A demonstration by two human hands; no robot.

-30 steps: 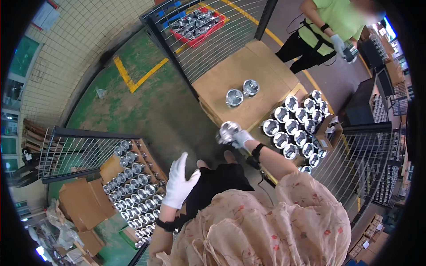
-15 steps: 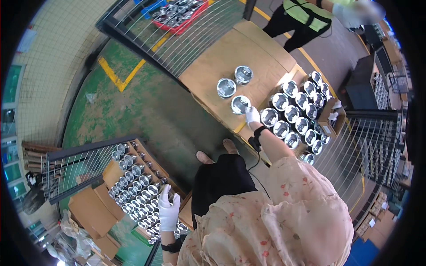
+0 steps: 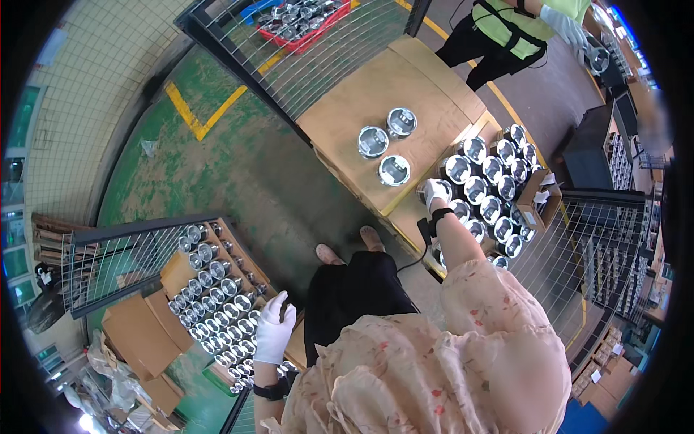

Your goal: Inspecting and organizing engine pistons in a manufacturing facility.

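Note:
My white-gloved right hand has its fingers closed on a shiny metal piston at the left corner of a dense group of upright pistons. The glove covers part of that piston. To its left, three more pistons stand apart on a cardboard sheet: one nearer, one at the left and one farther back. My left hand, also gloved, is raised with thumb and fingers apart and nothing visible between them. It is beside a second load of pistons at the lower left.
A small open carton sits at the right of the group. Wire-mesh sides border both loads. Cardboard flaps stick out at lower left. A red crate of metal parts lies beyond. A co-worker stands at the far right.
My right hand has moved right, from beside the nearest loose piston to one at the group's corner. My left hand stays raised. The co-worker's gloved hand has lowered and shows a piston.

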